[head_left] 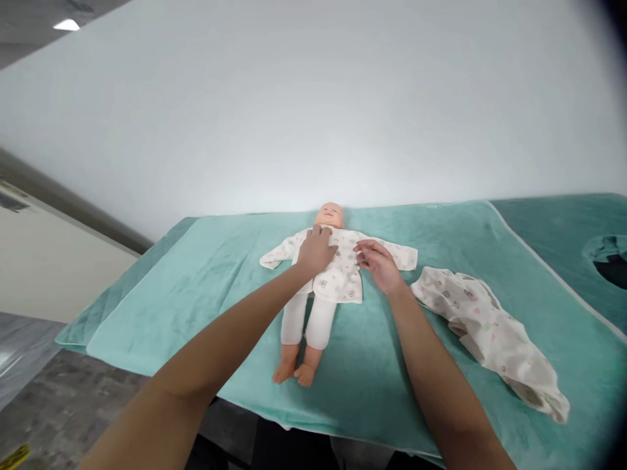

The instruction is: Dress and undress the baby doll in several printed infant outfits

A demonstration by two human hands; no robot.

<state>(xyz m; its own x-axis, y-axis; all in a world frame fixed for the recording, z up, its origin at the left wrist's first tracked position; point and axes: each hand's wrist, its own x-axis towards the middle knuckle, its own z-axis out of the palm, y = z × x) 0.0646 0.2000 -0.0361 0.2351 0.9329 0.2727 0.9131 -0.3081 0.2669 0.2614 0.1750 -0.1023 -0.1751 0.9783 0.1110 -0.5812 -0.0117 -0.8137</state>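
Note:
A baby doll (330,214) lies on its back, its head toward the wall and its bare feet toward me. It wears a white printed shirt (343,267) with the sleeves spread to both sides, and white leggings (321,323). My left hand (316,251) rests on the chest of the shirt, fingers apart and thumb stretched to the right. At the shirt's right side, below the sleeve, is my right hand (379,262), its fingers loosely bent and parted. I see nothing held in either hand. The left hand and forearm cover part of the shirt front.
A crumpled white printed garment (484,320) lies to the right of the doll. Beneath everything is a green plush blanket (196,307) on a table against a white wall (313,104). A dark patch (610,261) shows at the far right.

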